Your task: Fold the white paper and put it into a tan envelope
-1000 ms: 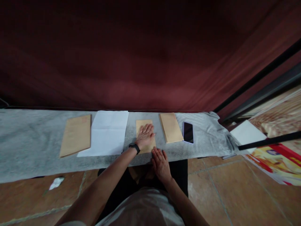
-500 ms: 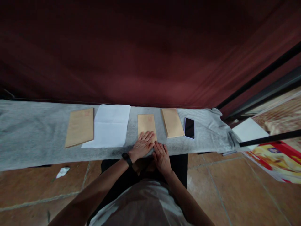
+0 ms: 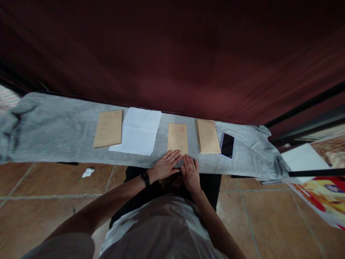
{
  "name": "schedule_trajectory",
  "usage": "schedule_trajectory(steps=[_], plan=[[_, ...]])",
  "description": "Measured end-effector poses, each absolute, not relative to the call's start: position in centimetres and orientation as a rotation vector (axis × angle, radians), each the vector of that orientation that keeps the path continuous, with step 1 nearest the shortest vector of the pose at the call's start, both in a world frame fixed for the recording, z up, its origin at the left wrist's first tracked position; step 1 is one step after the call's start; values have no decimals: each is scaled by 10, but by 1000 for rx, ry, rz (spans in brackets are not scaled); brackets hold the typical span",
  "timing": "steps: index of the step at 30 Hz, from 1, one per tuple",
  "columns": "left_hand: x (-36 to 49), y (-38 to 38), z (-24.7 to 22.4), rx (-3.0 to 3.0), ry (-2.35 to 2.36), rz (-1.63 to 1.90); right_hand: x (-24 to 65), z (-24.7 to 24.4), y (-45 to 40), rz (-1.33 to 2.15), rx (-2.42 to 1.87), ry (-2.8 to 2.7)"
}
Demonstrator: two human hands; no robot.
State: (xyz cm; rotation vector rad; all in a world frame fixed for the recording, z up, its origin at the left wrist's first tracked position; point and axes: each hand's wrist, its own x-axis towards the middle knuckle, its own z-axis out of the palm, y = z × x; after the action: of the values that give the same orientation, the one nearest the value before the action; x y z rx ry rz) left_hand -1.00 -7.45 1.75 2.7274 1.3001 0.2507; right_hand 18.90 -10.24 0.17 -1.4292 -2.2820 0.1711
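A brown envelope (image 3: 177,138) lies flat on the grey cloth, in front of my body. My left hand (image 3: 166,165), with a black band at the wrist, rests flat with its fingertips on the envelope's near edge. Beside it, my right hand (image 3: 191,173) lies flat, fingers stretched, its tips at the envelope's near right corner. Neither hand grips anything. Left of the envelope are white paper sheets (image 3: 138,131) with a crease across them, partly under a stack of brown envelopes (image 3: 108,128). Another brown stack (image 3: 208,136) lies to the right.
A phone (image 3: 227,145) with a dark screen lies right of the right stack. The narrow surface is covered by grey cloth (image 3: 64,126). A dark red curtain (image 3: 167,64) hangs behind it. Black bars and a colourful box (image 3: 323,196) are at the right.
The camera view has turned and shifted, so the things on the cloth appear further right. My hands have slid toward the envelope's near edge and uncovered more of it.
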Motion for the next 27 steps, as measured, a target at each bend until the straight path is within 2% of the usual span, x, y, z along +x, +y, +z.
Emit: schedule_trajectory(steps=[8,27], plan=[[-12,-74,16,2747,1256,246,179,-2,-106,194,-1336,-2353],[-56,-81,11,2809,1318,248,205,8,-103,99,-1560,-2273]])
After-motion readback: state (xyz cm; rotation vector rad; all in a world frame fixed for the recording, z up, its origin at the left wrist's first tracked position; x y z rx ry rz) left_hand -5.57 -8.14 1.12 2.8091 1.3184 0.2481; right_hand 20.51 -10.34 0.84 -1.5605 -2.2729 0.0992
